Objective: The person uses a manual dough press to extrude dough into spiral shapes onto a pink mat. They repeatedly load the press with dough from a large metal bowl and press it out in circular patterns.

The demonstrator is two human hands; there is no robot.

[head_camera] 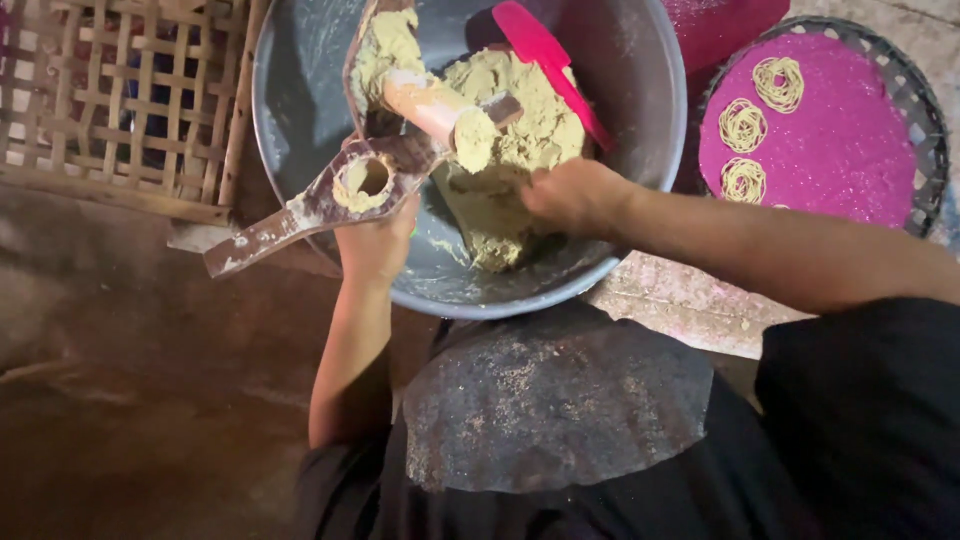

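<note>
**Dough Press Held Open Over the Bowl**

Near the middle of the frame the left hand (375, 240) is closed around the lower part of a wooden dough press (340, 190), fingers wrapped under the piece with the round hole. By my reading, holding it there keeps the 2 hinged halves spread apart, so that the hole, packed with dough, and the dough-coated plunger (440, 110) above it are both exposed. The press hangs over the left rim of the large metal bowl (300, 90), probably so that anything falling lands back inside.

The right hand (575, 195) reaches in from the right side of the frame and rests on the mound of yellowish dough (515, 130) in the bowl's centre. Its fingers curl down into the dough (whether they pinch a piece or only press cannot be told, since the fingertips are hidden).

1 pink spatula (550, 70) leans against the bowl's far wall with its blade in the dough, out of the way of both hands.

At the upper right, 1 round woven tray (925, 120) lined in pink carries 3 full noodle coils (778, 82), with the edge of a further one just showing below them. At the upper left lies 1 bamboo lattice (120, 100). A flour-dusted dark round mat (550, 400) sits on the person's lap, directly under the bowl.
</note>
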